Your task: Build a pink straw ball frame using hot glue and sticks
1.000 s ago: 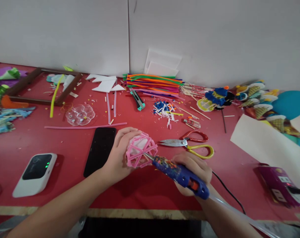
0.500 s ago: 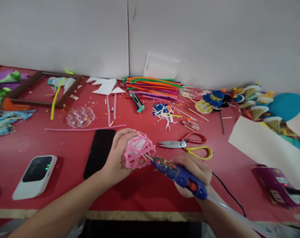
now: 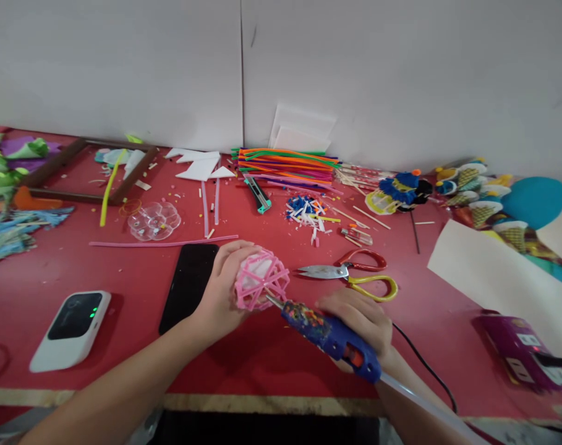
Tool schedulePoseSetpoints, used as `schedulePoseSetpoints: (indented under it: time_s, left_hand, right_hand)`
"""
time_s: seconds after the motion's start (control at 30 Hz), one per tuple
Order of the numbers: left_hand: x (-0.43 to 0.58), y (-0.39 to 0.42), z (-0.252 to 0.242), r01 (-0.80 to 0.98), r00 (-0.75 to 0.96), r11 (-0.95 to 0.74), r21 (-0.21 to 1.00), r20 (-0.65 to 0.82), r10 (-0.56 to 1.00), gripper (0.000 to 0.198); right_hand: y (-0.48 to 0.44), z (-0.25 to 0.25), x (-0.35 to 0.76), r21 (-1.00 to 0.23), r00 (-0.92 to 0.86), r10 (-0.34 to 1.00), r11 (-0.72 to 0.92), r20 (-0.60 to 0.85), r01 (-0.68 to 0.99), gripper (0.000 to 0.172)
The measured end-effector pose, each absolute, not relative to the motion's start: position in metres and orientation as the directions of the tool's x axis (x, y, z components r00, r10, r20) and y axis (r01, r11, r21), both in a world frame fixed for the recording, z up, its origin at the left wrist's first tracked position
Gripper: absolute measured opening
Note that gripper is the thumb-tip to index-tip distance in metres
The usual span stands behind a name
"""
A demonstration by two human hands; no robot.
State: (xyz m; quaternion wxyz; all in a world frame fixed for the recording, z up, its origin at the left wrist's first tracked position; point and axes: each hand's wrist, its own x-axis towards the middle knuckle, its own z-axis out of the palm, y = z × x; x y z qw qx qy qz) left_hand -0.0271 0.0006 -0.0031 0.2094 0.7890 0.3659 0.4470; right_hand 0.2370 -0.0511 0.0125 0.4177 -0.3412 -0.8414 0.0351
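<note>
My left hand [image 3: 222, 290] is closed round a small pink lattice ball [image 3: 261, 279] made of straw pieces, held just above the red table [image 3: 271, 352]. My right hand [image 3: 359, 321] grips a blue hot glue gun [image 3: 329, 337], paint-spattered near the front. Its metal nozzle touches the lower right side of the pink ball. A clear glue stick juts out of the gun's back toward me, and its black cord [image 3: 424, 368] trails off to the right.
A black phone [image 3: 188, 285] lies left of my left hand, a white device [image 3: 70, 329] with green lights farther left. Red-and-yellow scissors [image 3: 355, 276] lie behind my right hand. Coloured straws [image 3: 285, 162], cut bits, a cutter, a purple power strip [image 3: 526, 352] and white paper [image 3: 494, 272] surround.
The ball has turned slightly in my left hand, and the glue gun's nozzle has shifted a little left and lower on it. Both hands stay in nearly the same place.
</note>
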Motion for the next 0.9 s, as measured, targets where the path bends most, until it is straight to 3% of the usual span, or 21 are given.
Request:
schedulePoseSetpoints:
  time_s: [0.1, 0.2, 0.3, 0.43, 0.7, 0.9]
  left_hand:
    - [-0.027, 0.003, -0.006, 0.372, 0.262, -0.603, 0.705, 0.544, 0.797, 0.073]
    - [-0.025, 0.003, -0.008, 0.304, 0.185, -0.508, 0.806, 0.473, 0.861, 0.08]
    - [-0.022, 0.003, -0.008, 0.213, 0.137, -0.433, 0.876, 0.412, 0.901, 0.083]
    - [-0.021, 0.004, -0.007, 0.161, 0.105, -0.413, 0.896, 0.4, 0.91, 0.079]
    - [-0.022, 0.006, -0.004, 0.148, 0.033, -0.368, 0.918, 0.367, 0.93, 0.075]
    - [-0.023, 0.007, -0.006, 0.132, 0.0, -0.328, 0.935, 0.331, 0.944, 0.076]
  right_hand:
    - [-0.05, 0.009, 0.244, -0.319, -0.351, 0.613, 0.721, 0.708, 0.615, 0.025]
    - [-0.048, 0.005, 0.264, -0.306, -0.173, 0.679, 0.524, 0.713, 0.795, 0.031]
    - [-0.045, 0.0, 0.301, -0.284, -0.083, 0.816, 0.292, 0.572, 0.913, 0.039]
    - [-0.048, -0.013, 0.371, -0.167, -0.068, 0.862, 0.173, 0.502, 0.971, 0.046]
    - [-0.048, -0.024, 0.452, -0.033, -0.059, 0.916, 0.079, 0.398, 0.996, 0.041]
    - [-0.044, 0.0, 0.383, -0.001, -0.006, 0.882, 0.007, 0.472, 1.0, 0.036]
